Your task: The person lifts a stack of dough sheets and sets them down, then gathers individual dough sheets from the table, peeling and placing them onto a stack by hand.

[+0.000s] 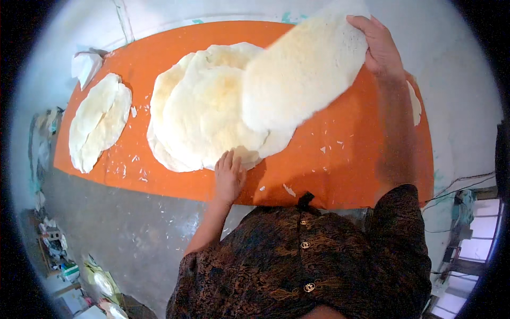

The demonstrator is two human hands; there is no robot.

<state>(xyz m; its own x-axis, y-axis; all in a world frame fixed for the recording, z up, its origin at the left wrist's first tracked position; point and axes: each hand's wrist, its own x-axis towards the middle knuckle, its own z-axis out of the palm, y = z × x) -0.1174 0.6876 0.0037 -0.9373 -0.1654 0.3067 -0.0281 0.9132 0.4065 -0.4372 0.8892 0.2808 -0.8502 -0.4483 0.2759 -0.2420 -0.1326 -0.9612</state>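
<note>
My right hand [380, 46] grips the edge of a large pale flatbread [305, 75], lifted and tilted above the right side of a pile. Below it lies the stack of thin, round flatbreads [203, 115], overlapping with uneven edges and light brown patches. The raised sheet hides part of the stack's upper right. At the pile's near edge, the fingertips of my left hand [230, 175] rest on the bread, and whether they pinch it is unclear. All of this is over an orange tabletop [334, 167].
A smaller group of flatbreads [99, 119] lies toward the table's left end. Another pale piece [414, 103] shows at the right edge, behind my forearm. Bread flakes [289, 190] are scattered about. A white bag or cloth [86, 67] sits at the far left corner. Cables [458, 185] run along the right wall.
</note>
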